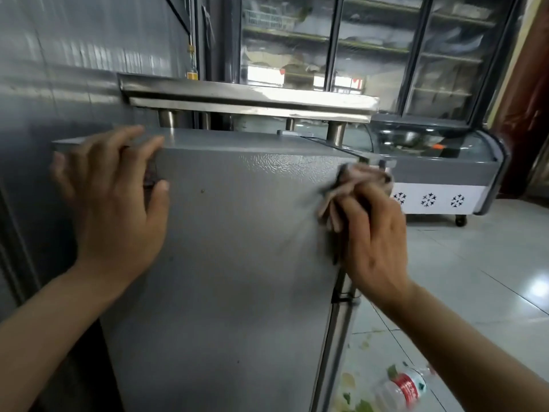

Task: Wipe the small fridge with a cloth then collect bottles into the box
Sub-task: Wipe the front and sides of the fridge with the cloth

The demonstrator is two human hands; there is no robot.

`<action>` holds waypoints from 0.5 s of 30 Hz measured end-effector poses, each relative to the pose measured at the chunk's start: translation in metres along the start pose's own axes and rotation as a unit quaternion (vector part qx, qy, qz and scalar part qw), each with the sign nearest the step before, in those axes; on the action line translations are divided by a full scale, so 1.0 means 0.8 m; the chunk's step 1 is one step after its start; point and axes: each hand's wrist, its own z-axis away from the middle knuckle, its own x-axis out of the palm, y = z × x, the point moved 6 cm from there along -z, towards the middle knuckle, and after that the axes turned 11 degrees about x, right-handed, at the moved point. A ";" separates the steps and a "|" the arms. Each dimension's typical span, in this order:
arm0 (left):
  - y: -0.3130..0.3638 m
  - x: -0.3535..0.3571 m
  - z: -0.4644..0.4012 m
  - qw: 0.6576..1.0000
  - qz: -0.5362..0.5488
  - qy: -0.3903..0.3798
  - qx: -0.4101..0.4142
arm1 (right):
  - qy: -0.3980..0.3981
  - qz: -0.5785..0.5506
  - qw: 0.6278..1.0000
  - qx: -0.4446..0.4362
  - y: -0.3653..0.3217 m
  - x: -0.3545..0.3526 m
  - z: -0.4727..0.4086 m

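Fridge (237, 233): I'm wiping its grey side.
Hands: left (116, 197) flat, bracing the top corner; right (374, 233) clutching cloth (356, 179).
Risk: I may step on the floor bottle (401, 388).

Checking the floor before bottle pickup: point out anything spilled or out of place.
A clear plastic bottle with a red label lies on its side on the floor tiles, right of the small fridge. Around it are yellow-green scraps and smears, like spilled food.

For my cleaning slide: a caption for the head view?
Left hand braces the small fridge; right hand presses a cloth against its edge.
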 end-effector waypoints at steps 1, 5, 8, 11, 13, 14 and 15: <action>-0.004 0.001 0.001 1.000 -0.006 0.000 -0.001 | 0.028 -0.006 1.000 0.011 -0.003 -0.001 -0.016; -0.005 0.006 0.003 1.000 -0.006 0.023 0.005 | 0.085 -0.067 0.988 0.107 -0.020 0.013 -0.026; -0.003 0.005 0.002 0.999 -0.013 0.032 -0.001 | 0.033 -0.045 0.998 0.006 -0.057 0.041 0.032; 0.002 -0.001 0.003 0.999 -0.026 0.018 -0.006 | -0.069 -0.002 0.984 -0.167 -0.083 0.061 0.098; 0.002 -0.007 0.004 1.000 -0.022 0.005 0.004 | -0.092 0.008 0.969 -0.230 -0.084 0.056 0.096; -0.002 -0.012 0.005 1.000 -0.022 -0.001 0.009 | -0.086 0.007 0.965 -0.248 -0.083 0.051 0.082; -0.010 -0.017 0.006 1.000 -0.025 -0.005 0.009 | -0.071 0.004 0.966 -0.249 -0.082 0.045 0.061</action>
